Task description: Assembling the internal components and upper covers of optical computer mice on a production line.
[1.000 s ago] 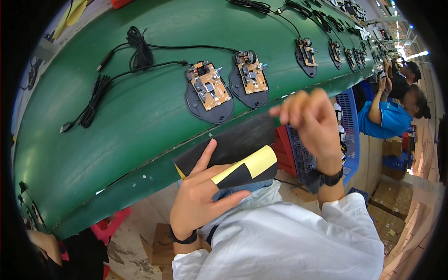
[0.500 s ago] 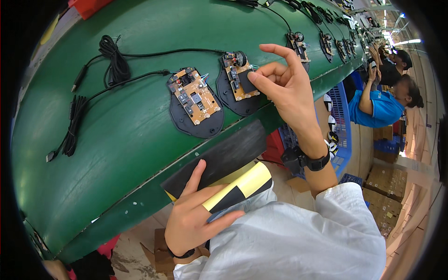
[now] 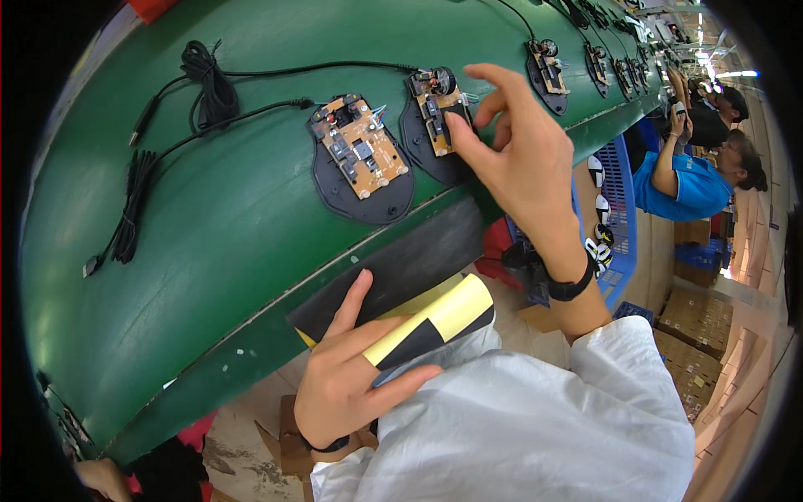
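My right hand point(image 3: 519, 159) reaches over the green conveyor belt point(image 3: 209, 226), thumb and fingertips touching a small circuit board point(image 3: 439, 113) that lies on a dark mouse base. Whether it grips anything is hidden by the fingers. A second mouse base with a brown circuit board point(image 3: 361, 155) lies just to its left, its black coiled cable point(image 3: 209, 79) trailing away. My left hand point(image 3: 351, 368) stays at the belt's near edge and holds a black sheet with a yellow backing point(image 3: 418, 318) against it.
More mouse bases with boards point(image 3: 548, 63) run along the belt to the far right. A blue crate point(image 3: 615, 201) holding mouse parts stands below the belt. A person in a blue shirt point(image 3: 686, 180) works at the right. Cardboard boxes point(image 3: 694, 343) sit on the floor.
My right hand has moved from near my chest out over the belt and down onto the circuit board. The left hand keeps hold of the black and yellow sheet.
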